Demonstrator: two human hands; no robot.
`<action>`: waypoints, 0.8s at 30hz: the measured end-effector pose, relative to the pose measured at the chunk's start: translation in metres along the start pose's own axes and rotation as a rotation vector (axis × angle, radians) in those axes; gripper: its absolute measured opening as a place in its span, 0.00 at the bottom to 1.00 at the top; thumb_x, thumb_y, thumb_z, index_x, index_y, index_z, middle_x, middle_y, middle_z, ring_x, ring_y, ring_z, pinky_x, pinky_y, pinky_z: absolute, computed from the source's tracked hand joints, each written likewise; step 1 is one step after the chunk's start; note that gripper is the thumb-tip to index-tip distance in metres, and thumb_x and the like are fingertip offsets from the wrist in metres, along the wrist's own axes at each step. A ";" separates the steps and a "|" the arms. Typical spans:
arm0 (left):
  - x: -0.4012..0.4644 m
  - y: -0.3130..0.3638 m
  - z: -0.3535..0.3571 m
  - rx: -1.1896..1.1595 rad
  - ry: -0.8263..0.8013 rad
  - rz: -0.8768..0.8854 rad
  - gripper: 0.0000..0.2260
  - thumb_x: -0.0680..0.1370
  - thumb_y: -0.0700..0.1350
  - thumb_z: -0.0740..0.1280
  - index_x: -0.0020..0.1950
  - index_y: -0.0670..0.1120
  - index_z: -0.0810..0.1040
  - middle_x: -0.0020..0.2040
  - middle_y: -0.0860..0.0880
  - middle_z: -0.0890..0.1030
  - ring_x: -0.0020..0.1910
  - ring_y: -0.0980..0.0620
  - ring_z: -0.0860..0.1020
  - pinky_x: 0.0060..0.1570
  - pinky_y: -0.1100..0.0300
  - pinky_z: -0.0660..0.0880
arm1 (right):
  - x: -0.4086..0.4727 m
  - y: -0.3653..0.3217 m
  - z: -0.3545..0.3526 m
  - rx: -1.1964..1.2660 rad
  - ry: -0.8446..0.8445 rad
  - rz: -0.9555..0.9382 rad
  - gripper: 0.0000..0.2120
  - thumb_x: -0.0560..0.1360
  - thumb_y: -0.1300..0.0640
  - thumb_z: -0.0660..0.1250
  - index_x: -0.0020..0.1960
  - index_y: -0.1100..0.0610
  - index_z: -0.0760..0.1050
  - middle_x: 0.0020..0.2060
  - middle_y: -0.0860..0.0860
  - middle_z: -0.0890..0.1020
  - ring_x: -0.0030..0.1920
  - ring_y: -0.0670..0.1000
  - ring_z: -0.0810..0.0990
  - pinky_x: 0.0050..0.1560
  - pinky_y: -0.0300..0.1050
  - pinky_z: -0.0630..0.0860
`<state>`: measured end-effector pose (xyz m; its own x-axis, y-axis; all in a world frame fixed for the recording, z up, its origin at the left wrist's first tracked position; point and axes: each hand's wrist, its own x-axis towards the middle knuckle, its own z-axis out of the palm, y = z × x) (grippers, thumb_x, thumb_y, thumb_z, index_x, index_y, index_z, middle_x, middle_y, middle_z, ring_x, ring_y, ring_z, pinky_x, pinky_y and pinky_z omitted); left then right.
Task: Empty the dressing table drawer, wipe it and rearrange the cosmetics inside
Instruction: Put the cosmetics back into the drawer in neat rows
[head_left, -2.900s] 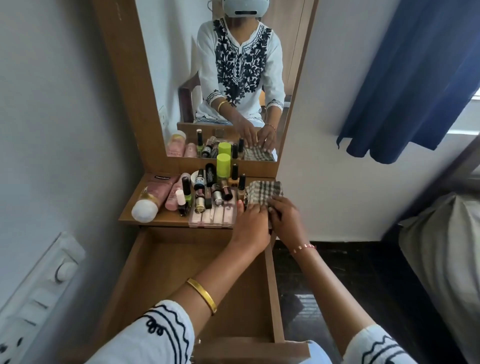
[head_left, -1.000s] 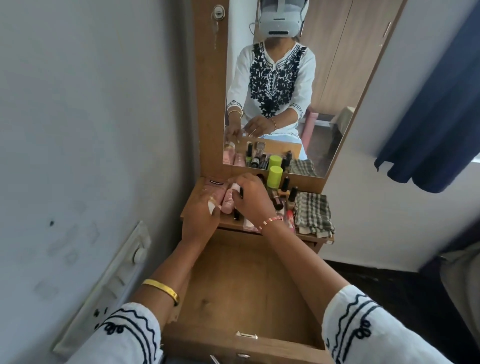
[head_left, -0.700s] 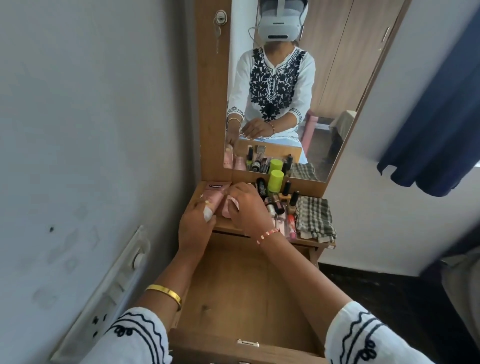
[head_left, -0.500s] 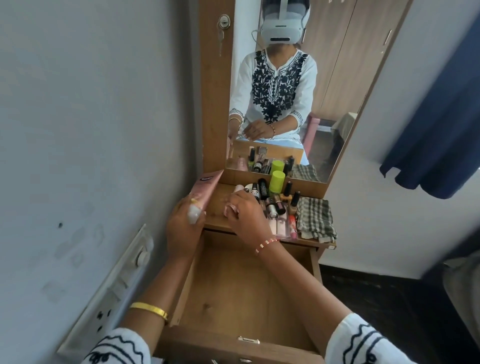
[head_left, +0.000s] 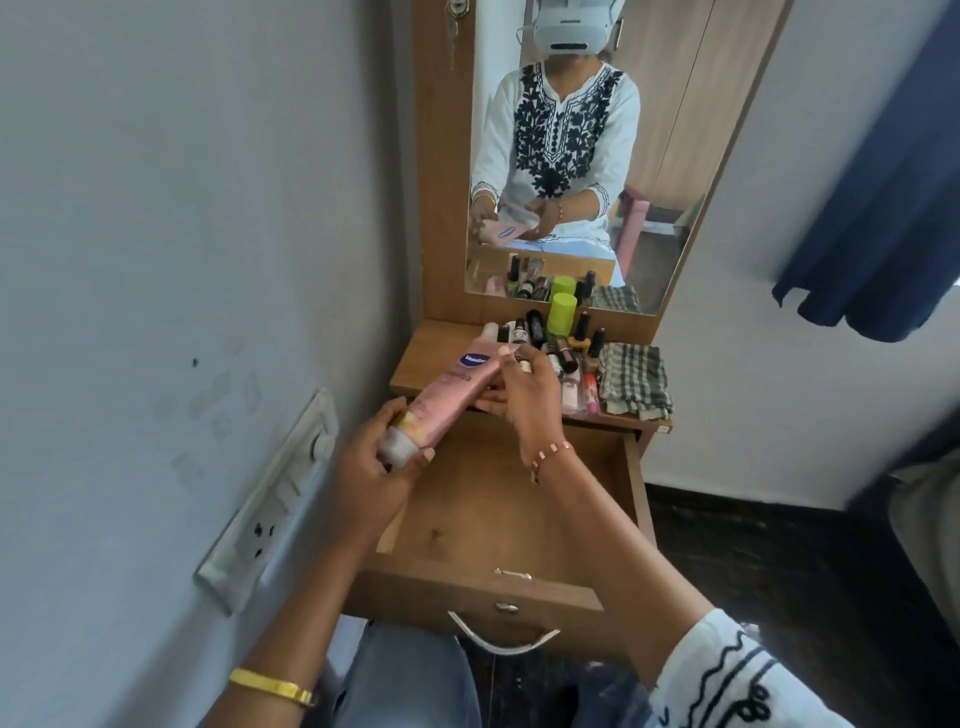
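A pink lotion tube (head_left: 453, 391) with a blue oval label is held above the open wooden drawer (head_left: 483, 525), which has nothing in it. My left hand (head_left: 371, 470) grips the tube's white cap end. My right hand (head_left: 524, 392) holds its upper end, fingers curled round it. Several small cosmetics (head_left: 550, 343), among them a lime-green capped bottle (head_left: 562, 313), stand and lie on the dressing table top (head_left: 434, 358). A folded checked cloth (head_left: 635, 382) lies at the top's right end.
A mirror (head_left: 582, 156) rises behind the cosmetics. The grey wall with a white switch panel (head_left: 270, 504) is close on the left. The drawer front carries a metal handle (head_left: 503, 638). A dark blue curtain (head_left: 878, 208) hangs at the right above a dark floor.
Both hands left the checked cloth and went to the left end of the top. They lifted the pink tube off it and brought it toward me over the drawer.
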<state>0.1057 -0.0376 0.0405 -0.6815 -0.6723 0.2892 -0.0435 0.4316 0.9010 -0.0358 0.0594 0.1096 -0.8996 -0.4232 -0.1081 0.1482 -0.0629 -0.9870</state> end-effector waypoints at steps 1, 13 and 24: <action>-0.003 0.001 0.000 -0.011 -0.046 -0.024 0.29 0.67 0.55 0.71 0.67 0.57 0.68 0.63 0.54 0.74 0.60 0.56 0.74 0.56 0.58 0.74 | -0.003 0.002 -0.006 0.006 0.001 0.029 0.21 0.79 0.53 0.60 0.69 0.57 0.63 0.45 0.57 0.81 0.37 0.51 0.81 0.35 0.41 0.82; -0.016 0.005 0.019 0.439 -0.520 -0.103 0.34 0.71 0.36 0.70 0.74 0.48 0.60 0.69 0.47 0.65 0.67 0.49 0.67 0.60 0.64 0.64 | -0.035 0.054 -0.081 -0.099 0.046 0.330 0.06 0.76 0.62 0.65 0.51 0.60 0.69 0.49 0.57 0.82 0.46 0.52 0.84 0.41 0.46 0.82; -0.008 -0.011 0.027 0.713 -0.789 -0.238 0.29 0.72 0.36 0.68 0.71 0.49 0.66 0.68 0.46 0.70 0.65 0.46 0.70 0.63 0.56 0.70 | -0.036 0.091 -0.099 -0.468 -0.163 0.483 0.11 0.75 0.61 0.67 0.54 0.65 0.72 0.50 0.59 0.80 0.37 0.50 0.81 0.29 0.39 0.79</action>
<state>0.0919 -0.0208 0.0191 -0.8653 -0.3197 -0.3860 -0.4770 0.7619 0.4382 -0.0310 0.1584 0.0116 -0.6986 -0.4382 -0.5655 0.2912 0.5478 -0.7843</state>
